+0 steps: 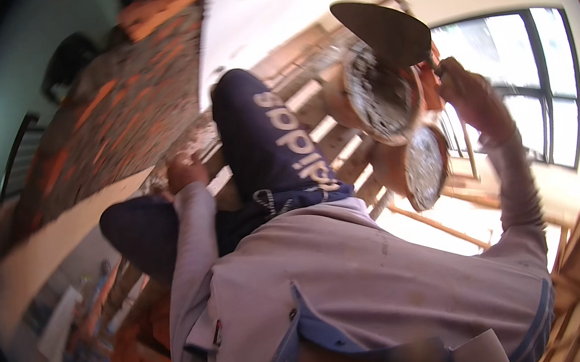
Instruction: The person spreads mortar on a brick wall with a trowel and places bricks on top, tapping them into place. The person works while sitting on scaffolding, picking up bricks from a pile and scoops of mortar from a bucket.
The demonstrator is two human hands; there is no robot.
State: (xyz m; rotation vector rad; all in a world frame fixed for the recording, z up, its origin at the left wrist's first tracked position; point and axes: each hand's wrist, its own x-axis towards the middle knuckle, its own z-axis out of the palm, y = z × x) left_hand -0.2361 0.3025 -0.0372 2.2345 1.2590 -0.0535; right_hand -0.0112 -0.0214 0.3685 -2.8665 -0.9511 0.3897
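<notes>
My right hand [469, 97] is raised at the upper right, its fingers wrapped round the handle of a trowel. The trowel's broad dark blade [384, 30] hangs over the rim of a round bucket [340, 99] with wet grey mortar [377, 91] in it. Close below stands a second round bucket [388, 169], its top filled with a paler grey, wet-looking surface. My left hand [186, 170] is beside my knee at the edge of the brickwork. Blur hides its fingers and whatever they touch.
A brick wall [122, 107] with rough mortar joints runs along the upper left, smeared by motion. Wooden slats [317, 109] lie under my legs and the buckets. A dark-framed window [541, 70] is at the right. Another person [88, 361] is far below at the lower left.
</notes>
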